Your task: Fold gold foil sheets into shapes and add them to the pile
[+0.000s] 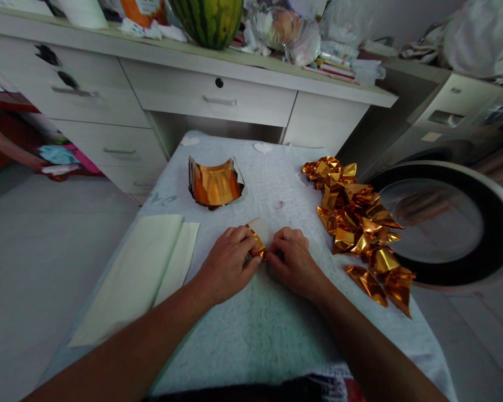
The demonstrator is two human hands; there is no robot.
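Low over the middle of the cloth-covered table, my left hand (233,259) is closed around a small folded piece of gold foil paper (257,242). The fingers of my right hand (292,258) are curled, with the fingertips at the foil's right end; what they pinch there is partly hidden. Beyond my left hand stands a curved stack of gold foil sheets (216,184). A pile of folded gold foil pieces (356,209) lies to the right. Pale yellow paper sheets (128,273) rest flat at the left.
A white drawer cabinet (218,92) runs along the far side, topped with a watermelon (209,19), a glass bowl (276,28) and plastic bags. Right of the table, the round door of a washing machine (440,223) stands open. A wooden chair (8,145) is at far left.
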